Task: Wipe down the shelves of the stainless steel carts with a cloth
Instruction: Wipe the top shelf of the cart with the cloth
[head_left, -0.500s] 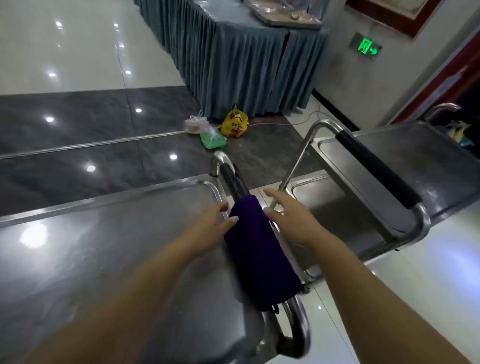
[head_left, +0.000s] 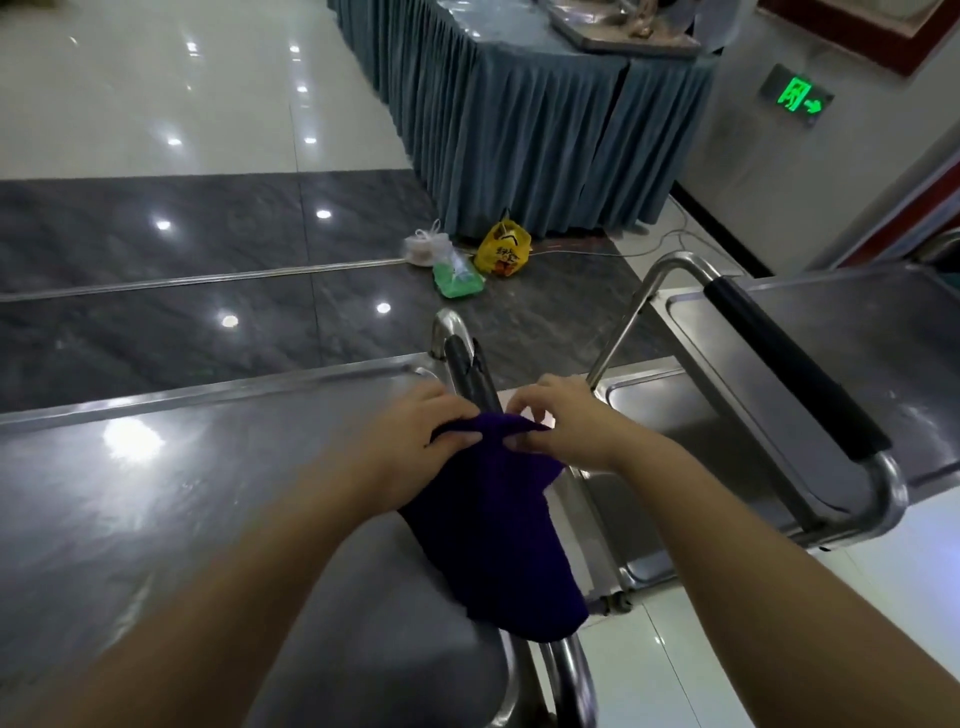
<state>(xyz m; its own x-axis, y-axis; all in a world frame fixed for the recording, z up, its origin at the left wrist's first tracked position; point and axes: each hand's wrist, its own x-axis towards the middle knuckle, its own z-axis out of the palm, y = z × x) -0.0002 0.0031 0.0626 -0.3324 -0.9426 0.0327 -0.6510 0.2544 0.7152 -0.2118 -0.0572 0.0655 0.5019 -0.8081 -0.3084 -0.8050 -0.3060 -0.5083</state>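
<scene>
Cloth (head_left: 493, 525), purple: draped over handle (head_left: 470, 374) of near cart (head_left: 182, 493), upper edge pinched by left hand (head_left: 415, 431) and right hand (head_left: 566, 426), fingers curled on fabric. Progress: seemingly barely begun; not yet laid on any shelf; near cart and second cart (head_left: 883, 353) apparently left to wipe

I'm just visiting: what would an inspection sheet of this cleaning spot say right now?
Surface: near cart shelf, shiny steel reflecting ceiling lights.
Job's things: purple cloth draped over the cart handle; second cart at right.
Clutter: yellow bag, green packet, white bag on the floor.
Hands: left hand and right hand both pinch the cloth's top edge.
Cables: thin cable on the floor.
Surroundings: skirted table, green exit sign.
</scene>
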